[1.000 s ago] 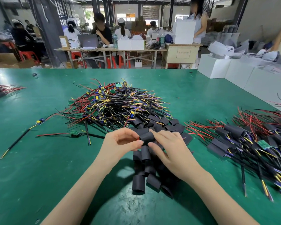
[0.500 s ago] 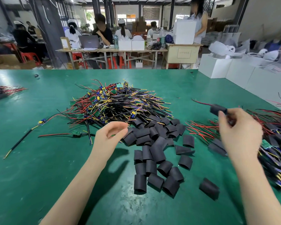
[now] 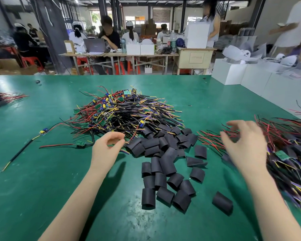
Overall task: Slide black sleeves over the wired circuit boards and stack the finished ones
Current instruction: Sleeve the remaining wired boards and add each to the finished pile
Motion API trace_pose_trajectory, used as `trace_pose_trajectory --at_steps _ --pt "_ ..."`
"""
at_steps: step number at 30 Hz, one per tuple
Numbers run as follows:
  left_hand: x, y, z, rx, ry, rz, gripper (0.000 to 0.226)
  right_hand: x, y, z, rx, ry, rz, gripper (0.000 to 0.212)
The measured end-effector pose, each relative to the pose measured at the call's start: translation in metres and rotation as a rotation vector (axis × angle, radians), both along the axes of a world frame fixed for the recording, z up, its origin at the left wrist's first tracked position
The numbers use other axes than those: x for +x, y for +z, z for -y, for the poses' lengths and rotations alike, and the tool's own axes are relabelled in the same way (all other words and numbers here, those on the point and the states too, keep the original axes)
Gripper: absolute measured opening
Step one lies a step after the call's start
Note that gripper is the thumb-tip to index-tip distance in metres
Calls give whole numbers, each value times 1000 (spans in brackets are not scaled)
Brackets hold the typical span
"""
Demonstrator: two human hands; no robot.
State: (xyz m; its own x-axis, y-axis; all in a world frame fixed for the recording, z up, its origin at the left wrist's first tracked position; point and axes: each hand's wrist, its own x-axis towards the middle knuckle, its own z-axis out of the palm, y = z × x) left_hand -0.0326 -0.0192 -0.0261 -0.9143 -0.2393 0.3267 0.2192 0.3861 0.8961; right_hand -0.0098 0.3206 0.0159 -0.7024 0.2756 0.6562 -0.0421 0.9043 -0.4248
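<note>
A heap of bare wired circuit boards (image 3: 122, 112) lies in the middle of the green table (image 3: 42, 180). Loose black sleeves (image 3: 165, 162) are scattered in front of it. The stack of sleeved boards (image 3: 288, 150) with red wires lies at the right. My left hand (image 3: 106, 150) hovers at the near edge of the bare heap, fingers curled, holding nothing. My right hand (image 3: 245, 145), blurred by motion, hangs with spread fingers beside the sleeved stack and is empty.
Two single wired boards (image 3: 80, 143) (image 3: 44, 131) lie apart at the left. A small bundle of red wires (image 3: 3, 98) sits at the far left edge. White boxes (image 3: 250, 79) line the far right. People work at tables behind.
My right hand carried a sleeved board to the right stack and let go of it. My left hand stayed by the bare heap.
</note>
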Motion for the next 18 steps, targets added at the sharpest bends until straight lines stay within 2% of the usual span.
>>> trace_pose_trajectory --at_steps 3,6,8,11,15,18 --pt "-7 -4 14 -276 205 -1 18 -2 -14 31 104 171 201 23" --pt "-14 -11 30 -544 341 152 33 -4 -33 44 273 93 493 29" --pt "-15 -15 35 -666 324 275 38 -4 -37 45 275 71 585 30" --pt "-17 -20 37 -682 254 279 28 -6 -36 42 200 112 587 22" --pt "-17 -16 39 -598 294 214 24 -7 -35 39 175 111 542 11" --pt "-16 -16 45 -693 340 206 35 -7 -36 41 157 63 513 23"
